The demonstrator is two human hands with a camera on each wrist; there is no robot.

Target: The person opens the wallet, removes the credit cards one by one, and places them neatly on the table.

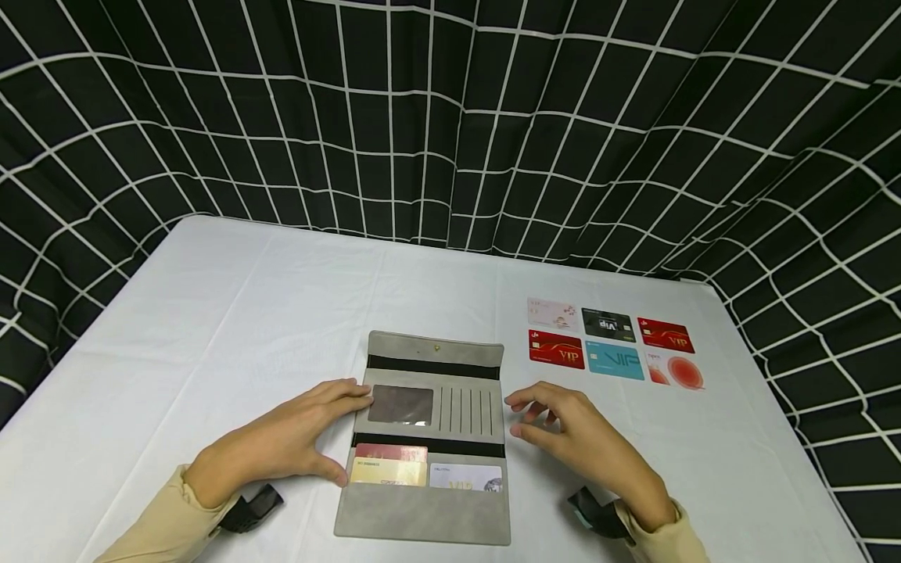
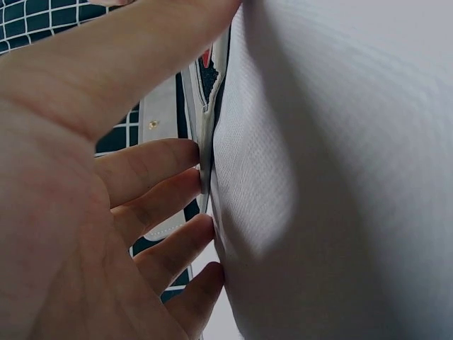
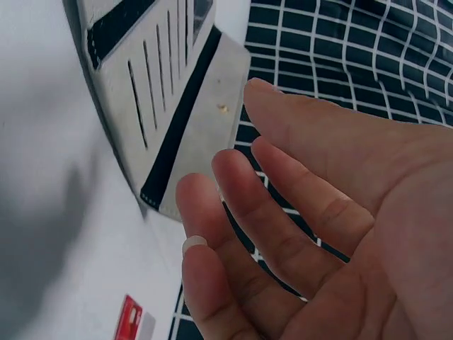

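At the near edge, a beige cuff (image 1: 151, 525) is seen on each arm. On the white table (image 1: 211, 336), the wallet (image 1: 422, 514) is laid open and flat between the hands, its long axis pointed almost straight away from the person, its folds set crosswise. In the near pocket, a yellow card (image 1: 387, 471) is tucked before a red card (image 1: 390, 451) at left, and a white card (image 1: 464, 476) at right; all three are turned lengthwise across the wallet. The left edge is touched by the left hand (image 1: 303, 428), its fingers extended, its thumb spread well apart from them. Just beside the right edge, the right hand (image 1: 577, 426) is held with fingers loosely bent, thumb and forefinger apart. Farther up, a window (image 1: 401, 406) is set at left, slots (image 1: 466, 410) at right. The far end is formed by the flap (image 1: 401, 347), fitted with a snap (image 1: 437, 348). Beyond the right hand, six cards (image 1: 615, 360) are laid in two rows, long sides crosswise. Behind, a black gridded curtain (image 1: 450, 117) is hung.
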